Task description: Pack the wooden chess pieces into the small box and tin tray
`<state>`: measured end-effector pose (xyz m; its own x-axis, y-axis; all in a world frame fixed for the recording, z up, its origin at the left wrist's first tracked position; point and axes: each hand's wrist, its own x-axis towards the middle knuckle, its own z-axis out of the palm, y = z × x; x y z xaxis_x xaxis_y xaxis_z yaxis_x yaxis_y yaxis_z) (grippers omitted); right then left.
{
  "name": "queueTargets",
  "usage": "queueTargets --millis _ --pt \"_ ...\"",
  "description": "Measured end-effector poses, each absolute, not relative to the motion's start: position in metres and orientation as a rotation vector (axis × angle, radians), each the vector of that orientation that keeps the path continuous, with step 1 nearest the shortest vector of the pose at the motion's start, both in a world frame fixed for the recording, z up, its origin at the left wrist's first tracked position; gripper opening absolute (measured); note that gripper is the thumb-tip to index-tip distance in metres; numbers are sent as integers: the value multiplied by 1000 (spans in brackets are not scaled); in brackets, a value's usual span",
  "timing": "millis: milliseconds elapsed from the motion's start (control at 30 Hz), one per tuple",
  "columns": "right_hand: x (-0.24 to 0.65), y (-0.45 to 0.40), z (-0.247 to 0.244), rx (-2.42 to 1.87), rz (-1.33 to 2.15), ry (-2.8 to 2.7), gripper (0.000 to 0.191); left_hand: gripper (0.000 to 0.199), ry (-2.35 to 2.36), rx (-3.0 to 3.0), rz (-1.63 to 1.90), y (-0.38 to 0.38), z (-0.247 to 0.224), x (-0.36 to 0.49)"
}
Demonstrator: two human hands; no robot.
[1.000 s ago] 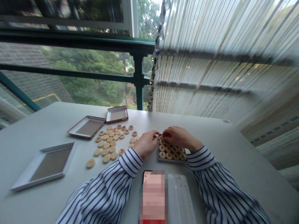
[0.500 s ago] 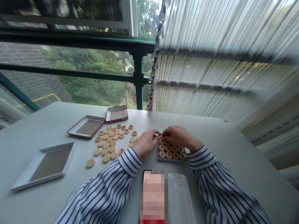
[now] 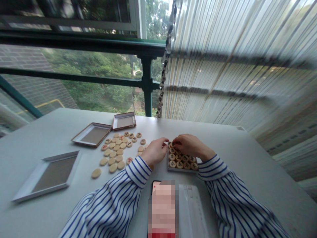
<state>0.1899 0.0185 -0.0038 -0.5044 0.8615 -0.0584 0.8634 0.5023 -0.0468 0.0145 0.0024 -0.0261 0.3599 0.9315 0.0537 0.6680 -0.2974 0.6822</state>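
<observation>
A shallow square box [image 3: 183, 170] holds rows of round wooden Chinese chess pieces [image 3: 179, 165], most showing black characters. My right hand [image 3: 189, 144] is over its far part, fingertips pinched on a Chinese chess piece [image 3: 171, 144] at the far left corner. The hand hides much of the back rows. Beside the box's left edge is my left hand [image 3: 155, 151], its thumb and forefinger apart and holding no piece; whether it touches the box I cannot tell. To its left lie several loose pieces [image 3: 119, 151], many blank side up, others with red or black characters.
Three shallow trays or lids stand on the left: a white one [image 3: 71, 178], a brown-edged one [image 3: 92, 145] and a smaller one [image 3: 124, 127]. Near me lie a phone [image 3: 155, 183] and a whitish translucent case [image 3: 192, 211]. String curtains [image 3: 210, 72] hang behind the white table [image 3: 223, 138].
</observation>
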Motion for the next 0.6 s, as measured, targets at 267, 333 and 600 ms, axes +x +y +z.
queueTargets --millis 267,333,600 --pt "189 19 -5 1536 -128 2710 28 35 1387 2048 586 2 -25 16" --pt "189 18 -5 1536 -125 2722 28 35 1380 2048 593 2 -25 16" --pt "189 20 -8 1531 -132 2733 29 35 1364 2051 616 3 -28 15"
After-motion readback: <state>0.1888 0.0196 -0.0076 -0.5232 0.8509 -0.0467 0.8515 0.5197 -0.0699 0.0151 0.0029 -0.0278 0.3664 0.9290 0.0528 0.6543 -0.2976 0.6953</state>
